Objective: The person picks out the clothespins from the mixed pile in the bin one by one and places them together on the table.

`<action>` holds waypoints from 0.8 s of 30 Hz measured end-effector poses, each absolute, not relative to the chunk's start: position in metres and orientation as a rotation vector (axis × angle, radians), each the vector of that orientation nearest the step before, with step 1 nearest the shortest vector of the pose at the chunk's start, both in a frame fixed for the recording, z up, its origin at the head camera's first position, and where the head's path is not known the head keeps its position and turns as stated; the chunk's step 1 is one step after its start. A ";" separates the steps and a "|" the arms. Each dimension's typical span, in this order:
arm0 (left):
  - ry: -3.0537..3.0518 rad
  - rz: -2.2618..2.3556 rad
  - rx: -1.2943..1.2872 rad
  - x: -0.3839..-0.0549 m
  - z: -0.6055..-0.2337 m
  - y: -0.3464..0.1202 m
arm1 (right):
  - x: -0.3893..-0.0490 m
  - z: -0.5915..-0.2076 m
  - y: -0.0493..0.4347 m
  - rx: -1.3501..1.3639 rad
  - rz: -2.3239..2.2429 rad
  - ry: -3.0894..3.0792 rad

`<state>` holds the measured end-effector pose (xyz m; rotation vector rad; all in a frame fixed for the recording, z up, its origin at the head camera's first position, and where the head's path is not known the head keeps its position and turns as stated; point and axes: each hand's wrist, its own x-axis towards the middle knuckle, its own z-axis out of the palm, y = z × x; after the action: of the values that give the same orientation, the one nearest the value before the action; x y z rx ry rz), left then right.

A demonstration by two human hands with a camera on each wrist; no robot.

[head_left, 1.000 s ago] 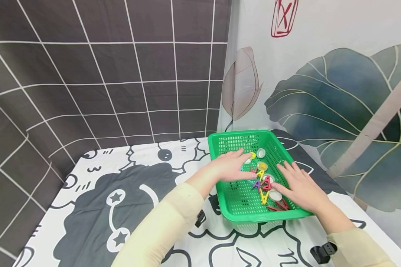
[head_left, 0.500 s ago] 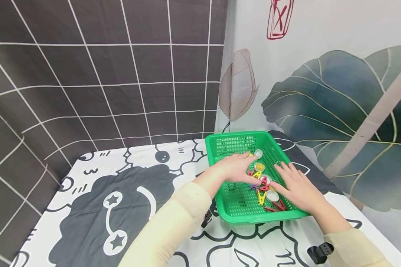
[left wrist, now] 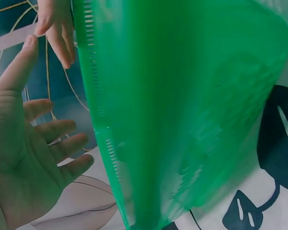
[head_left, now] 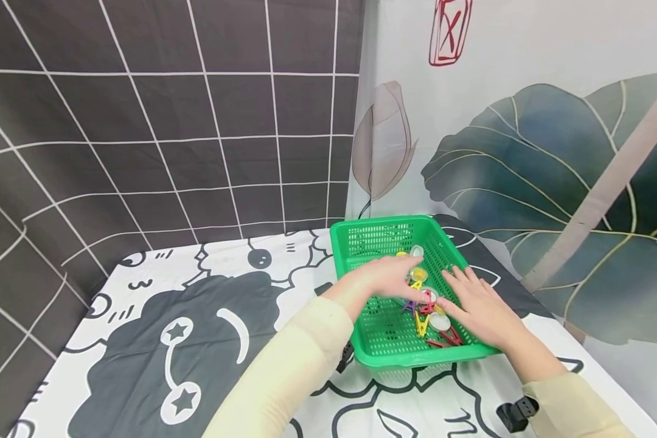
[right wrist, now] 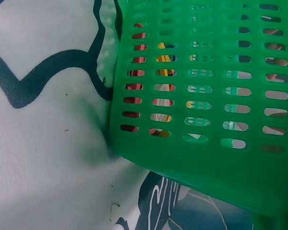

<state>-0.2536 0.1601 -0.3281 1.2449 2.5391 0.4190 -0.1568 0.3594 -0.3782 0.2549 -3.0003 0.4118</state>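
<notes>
A green plastic basket (head_left: 410, 361) holds several small clothespins and small round pieces that look like caps or lids. My left hand (head_left: 390, 277) reaches in above its middle, fingers extended and holding nothing; the left wrist view shows the left palm (left wrist: 26, 153) with fingers spread. Over the basket's right side is my right hand (head_left: 484, 309), fingers straight, its thumb close to the pieces. A yellow clothespin (head_left: 421, 325), a purple clothespin (head_left: 409, 306) and a red clothespin (head_left: 450, 336) lie among a silvery lid (head_left: 439, 321) and a yellow lid (head_left: 418, 275). The left hand hides some pieces.
The basket stands on a table covered with a black-and-white cartoon cloth (head_left: 197, 340). A dark gridded curtain (head_left: 208, 121) hangs behind on the left, and a leaf-printed curtain (head_left: 509, 158) behind on the right. Through the basket's slotted side (right wrist: 182, 148), coloured pieces show.
My left hand has shifted slightly right over the basket, toward the right hand. The head view has turned a little, so the scene sits farther left. The right hand stays over the right side.
</notes>
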 end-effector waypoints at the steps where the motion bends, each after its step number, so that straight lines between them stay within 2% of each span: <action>1: 2.523 0.440 1.239 -0.254 -0.327 0.160 | -0.157 -0.378 0.359 0.257 0.405 -3.002; 8: 2.453 0.560 1.131 -0.255 -0.319 0.165 | -0.157 -0.378 0.360 0.255 0.407 -3.006; 16: 2.450 0.500 1.122 -0.258 -0.326 0.168 | -0.158 -0.379 0.359 0.251 0.419 -2.995; 24: 2.450 0.599 1.143 -0.263 -0.310 0.168 | -0.157 -0.378 0.357 0.247 0.409 -3.002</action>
<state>-0.2627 0.1678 -0.3098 1.1434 2.4496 0.5987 -0.1571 0.3574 -0.3785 0.2473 -3.0025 0.4088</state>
